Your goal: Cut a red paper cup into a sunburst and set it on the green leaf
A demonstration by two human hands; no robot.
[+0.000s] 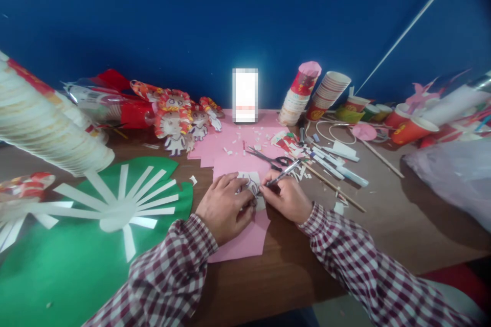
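Observation:
My right hand [288, 198] grips a slim pen [283, 172] between thumb and fingers, its tip down at a small piece of white paper [261, 202]. Dark curved lines are drawn on that paper. My left hand [225, 205] lies over the paper's left side with its fingers stretched out, pressing it down and covering part of it. Under the paper are pink sheets [245, 242]. Just beyond my hands rests a pair of scissors [282, 161] with black handles, lying open.
Stacked paper cups [326, 94] stand at the back, near a bright phone screen [245, 94]. Cut-out paper figures [174, 122] lie at left. White strips [148, 196] fan out from a cup on green sheet [76, 260]. Markers [328, 163], sticks and scraps lie at right.

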